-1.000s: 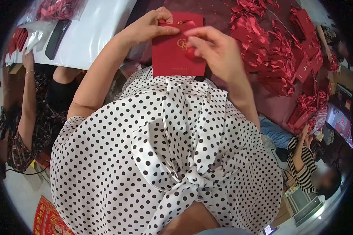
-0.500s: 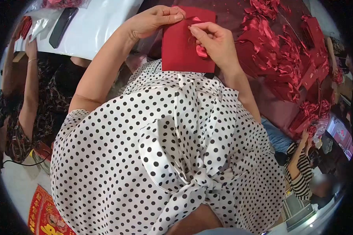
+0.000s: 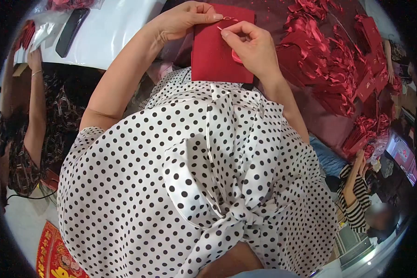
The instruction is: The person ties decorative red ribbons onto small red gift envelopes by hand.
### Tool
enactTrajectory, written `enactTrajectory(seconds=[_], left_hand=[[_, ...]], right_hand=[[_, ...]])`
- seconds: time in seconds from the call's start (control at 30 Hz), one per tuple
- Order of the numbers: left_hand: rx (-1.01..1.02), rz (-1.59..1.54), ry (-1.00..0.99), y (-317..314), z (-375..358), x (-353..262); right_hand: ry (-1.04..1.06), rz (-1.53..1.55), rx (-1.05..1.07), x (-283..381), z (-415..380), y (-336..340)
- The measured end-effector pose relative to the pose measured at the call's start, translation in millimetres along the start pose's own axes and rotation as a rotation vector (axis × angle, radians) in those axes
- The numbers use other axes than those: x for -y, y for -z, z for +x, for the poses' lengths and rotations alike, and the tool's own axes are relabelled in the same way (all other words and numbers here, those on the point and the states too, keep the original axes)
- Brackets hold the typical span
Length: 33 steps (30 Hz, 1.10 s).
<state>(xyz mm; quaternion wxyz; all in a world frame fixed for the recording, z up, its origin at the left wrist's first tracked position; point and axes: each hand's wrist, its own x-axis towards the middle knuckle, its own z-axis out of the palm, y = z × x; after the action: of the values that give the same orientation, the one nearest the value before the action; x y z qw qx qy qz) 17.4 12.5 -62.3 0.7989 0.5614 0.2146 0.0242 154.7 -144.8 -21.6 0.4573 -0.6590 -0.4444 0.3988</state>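
Observation:
A flat red card or envelope (image 3: 211, 60) stands out in front of my waist, with a shiny red ribbon (image 3: 229, 19) across its upper part. My left hand (image 3: 192, 19) is at its upper left, thumb and fingers pinched on the ribbon near the card's surface. Over the card's right side, my right hand (image 3: 255, 48) pinches a thin ribbon end between thumb and forefinger. A loop of the ribbon shows under the right palm. The left fingertips are partly hidden behind the thumb.
Red cards with ribbons (image 3: 326, 60) lie piled on the dark red cloth (image 3: 324, 118) to the right. A black phone (image 3: 72, 32) lies on the white table (image 3: 111, 32) at left. Other people's arms (image 3: 36, 106) show at left and right (image 3: 354, 178).
Both hands have shifted slightly on the card. The right hand has moved a little left and down with the ribbon end; the left thumb has moved slightly right.

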Motion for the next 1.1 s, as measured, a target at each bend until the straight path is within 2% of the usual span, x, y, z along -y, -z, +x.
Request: enactTrajectory(seconds=[0.17, 0.23, 0.27, 0.33, 0.37, 0.4, 0.43, 0.5, 0.57, 0.63, 0.67, 0.7, 0.77, 0.83, 0.9, 0.97, 1.03, 1.07, 1.1], left_hand=[[-0.048, -0.018, -0.013, -0.5, 0.6, 2.8], [-0.057, -0.011, -0.014, 0.1, 0.7, 4.5], [-0.069, -0.070, 0.049, -1.4, 0.4, 3.1], [-0.080, -0.129, 0.112, -8.3, -1.0, -0.8], [-0.164, -0.024, 0.028, -16.3, -2.7, -3.4], [-0.247, 0.082, -0.055, -24.1, -4.4, -7.3], [-0.247, 0.082, -0.055, -31.8, -7.8, -12.2], [-0.405, 0.389, -0.270, -45.6, -16.2, -25.1], [-0.434, 0.444, -0.239, -48.5, -20.8, -34.5], [-0.337, 0.213, -0.197, -44.7, -24.2, -34.9], [-0.233, 0.036, -0.194, -27.4, -21.7, -15.0], [-0.233, 0.036, -0.198, -24.0, -24.9, -15.3], [-0.148, -0.074, -0.128, -20.5, -29.2, -17.2], [-0.109, -0.018, -0.123, -13.6, -31.2, -23.3], [0.099, 0.153, -0.129, -10.8, -31.5, -36.9], [0.125, 0.213, -0.074, -12.2, -34.1, -61.6], [0.359, 0.417, -0.153, -12.6, -35.6, -87.7], [0.396, 0.488, -0.084, -9.0, -33.7, -94.4], [0.388, 0.487, -0.097, -7.2, -31.3, -98.6]], right_hand=[[-0.008, -0.109, -0.048, 9.2, 1.8, -2.2], [-0.024, -0.295, -0.053, 21.2, 1.8, -0.7], [-0.025, -0.297, -0.052, 22.1, 2.9, -0.8], [0.236, -0.530, -0.079, 23.3, 5.7, -1.5], [0.236, -0.531, -0.078, 28.3, 5.5, -1.9], [0.286, -0.687, -0.089, 35.9, 5.4, -1.9], [0.338, -0.842, -0.098, 40.3, 5.1, -3.0], [0.372, -0.855, -0.127, 40.3, 4.8, -7.5], [0.414, -0.871, -0.151, 37.9, 5.5, -7.2], [0.158, -0.468, -0.036, 31.3, 9.0, 0.2], [0.043, -0.448, 0.007, 29.8, 10.0, 3.5], [0.045, -0.451, 0.006, 27.3, 9.8, 2.8], [0.214, -0.271, -0.131, 22.2, 8.2, -0.3], [0.213, -0.229, -0.075, 23.5, 8.8, 0.3], [0.216, -0.189, -0.015, 29.3, 9.0, 2.2], [0.194, -0.359, 0.067, 41.4, 4.4, 3.4], [0.195, -0.378, 0.083, 45.8, 2.5, 4.3], [0.159, -0.350, 0.093, 46.0, 1.7, 4.8], [0.125, -0.325, 0.105, 47.5, 1.0, 5.8]])
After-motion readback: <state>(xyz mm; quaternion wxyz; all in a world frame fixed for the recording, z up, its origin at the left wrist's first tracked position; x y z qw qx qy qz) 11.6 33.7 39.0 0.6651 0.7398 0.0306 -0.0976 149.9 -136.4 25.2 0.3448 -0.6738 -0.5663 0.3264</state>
